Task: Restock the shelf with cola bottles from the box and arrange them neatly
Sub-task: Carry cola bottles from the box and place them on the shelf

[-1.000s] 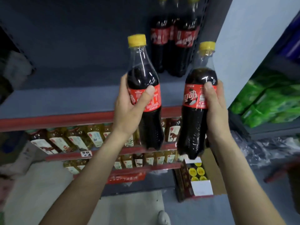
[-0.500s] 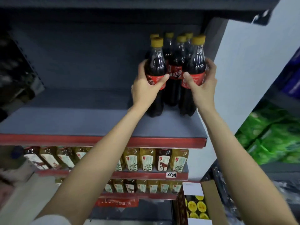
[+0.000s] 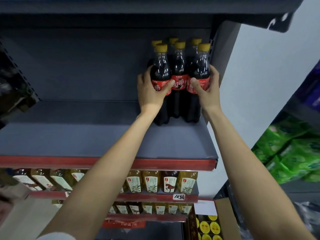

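Both bottles now stand on the shelf point(image 3: 103, 142); left grip point(image 3: 152, 90) and right grip point(image 3: 207, 89) clasp their labels.

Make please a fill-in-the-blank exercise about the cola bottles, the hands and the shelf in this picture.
1. The caps of the cola bottles on the shelf are ____ in colour.
2. The left hand grips the front bottle around its ____ label.
3. The right hand grips the bottle nearest the shelf's ____ end.
4. The box below holds more ____-capped bottles.

Missing words: yellow; red; right; yellow
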The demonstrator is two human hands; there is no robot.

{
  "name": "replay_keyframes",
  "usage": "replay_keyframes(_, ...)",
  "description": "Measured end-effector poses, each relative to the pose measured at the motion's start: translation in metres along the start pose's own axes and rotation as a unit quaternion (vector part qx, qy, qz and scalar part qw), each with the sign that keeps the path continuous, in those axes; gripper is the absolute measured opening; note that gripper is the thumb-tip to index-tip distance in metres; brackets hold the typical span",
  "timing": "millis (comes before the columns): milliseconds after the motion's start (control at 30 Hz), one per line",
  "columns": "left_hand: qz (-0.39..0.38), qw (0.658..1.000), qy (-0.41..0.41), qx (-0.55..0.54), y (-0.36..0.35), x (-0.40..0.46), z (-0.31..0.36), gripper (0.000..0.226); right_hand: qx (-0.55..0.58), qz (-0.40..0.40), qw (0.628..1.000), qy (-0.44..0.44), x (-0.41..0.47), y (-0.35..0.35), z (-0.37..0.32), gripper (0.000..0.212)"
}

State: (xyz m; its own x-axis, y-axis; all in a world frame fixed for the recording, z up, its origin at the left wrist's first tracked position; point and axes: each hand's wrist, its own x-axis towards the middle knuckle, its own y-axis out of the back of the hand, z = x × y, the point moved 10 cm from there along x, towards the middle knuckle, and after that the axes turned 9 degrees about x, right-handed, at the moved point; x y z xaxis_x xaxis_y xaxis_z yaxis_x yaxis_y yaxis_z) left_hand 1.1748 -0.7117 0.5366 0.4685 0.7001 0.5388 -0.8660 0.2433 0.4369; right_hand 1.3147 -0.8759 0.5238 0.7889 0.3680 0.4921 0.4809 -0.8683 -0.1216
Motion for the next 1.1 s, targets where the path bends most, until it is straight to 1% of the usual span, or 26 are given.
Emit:
replay_keyframes(133,-0.014,1.0,0.01,-0.006,-0.005,0.001,-0.003,0.088,-0.008,-0.012,1.0,0.012,0.0,-0.001,0.0,0.076)
replay_keyframes(200,-0.011,1.0,0.01,-0.016,-0.004,-0.001,-0.002,0.093,-0.016,-0.021,0.999,0.017,-0.004,-0.003,0.004,0.086)
replay_keyframes(267,-0.012,1.0,0.009,-0.023,-0.003,-0.005,-0.001,0.097,-0.037,-0.019,0.999,0.016,-0.011,-0.001,0.009,0.103)
replay_keyframes(300,-0.015,0.999,0.006,-0.028,-0.002,-0.008,0.0,0.097,-0.052,-0.017,0.998,0.02,-0.015,0.0,0.009,0.109)
replay_keyframes(367,-0.021,0.998,0.005,-0.051,0.0,-0.014,-0.001,0.096,-0.08,-0.019,0.996,0.04,-0.025,0.001,0.002,0.109)
replay_keyframes(433,-0.029,0.995,0.02,-0.095,0.004,-0.021,-0.004,0.094,-0.119,-0.016,0.99,0.068,-0.041,0.0,-0.014,0.1)
replay_keyframes(500,-0.031,0.99,0.042,-0.13,0.015,-0.033,-0.007,0.085,-0.147,0.003,0.985,0.095,-0.063,-0.002,-0.035,0.085)
replay_keyframes(533,-0.026,0.988,0.049,-0.141,0.024,-0.041,-0.007,0.076,-0.149,0.013,0.982,0.114,-0.075,-0.004,-0.047,0.076)
replay_keyframes(600,-0.01,0.985,0.043,-0.165,0.051,-0.062,-0.006,0.051,-0.14,0.032,0.977,0.159,-0.098,-0.014,-0.071,0.056)
replay_keyframes(667,0.003,0.983,0.017,-0.181,0.085,-0.084,-0.007,0.031,-0.119,0.033,0.972,0.199,-0.122,-0.034,-0.09,0.041)
replay_keyframes(700,0.006,0.984,0.002,-0.178,0.103,-0.095,-0.009,0.025,-0.106,0.024,0.971,0.212,-0.134,-0.049,-0.097,0.035)
replay_keyframes(800,0.031,0.99,-0.03,-0.131,0.164,-0.127,-0.032,0.02,-0.076,-0.034,0.964,0.252,-0.179,-0.109,-0.11,0.023)
replay_keyframes(867,0.081,0.994,-0.051,-0.055,0.215,-0.15,-0.057,0.018,-0.064,-0.091,0.955,0.275,-0.215,-0.159,-0.108,0.017)
replay_keyframes(933,0.126,0.989,-0.061,0.038,0.267,-0.178,-0.092,0.018,-0.054,-0.155,0.946,0.278,-0.255,-0.211,-0.098,0.014)
replay_keyframes(967,0.138,0.985,-0.06,0.081,0.287,-0.191,-0.11,0.018,-0.049,-0.194,0.943,0.264,-0.273,-0.234,-0.089,0.014)
replay_keyframes(1033,0.144,0.974,-0.029,0.17,0.332,-0.224,-0.156,0.02,-0.04,-0.301,0.933,0.195,-0.317,-0.293,-0.061,0.017)
replay_keyframes(1100,0.122,0.964,0.032,0.234,0.372,-0.259,-0.21,0.02,-0.065,-0.404,0.904,0.126,-0.367,-0.349,-0.026,0.02)
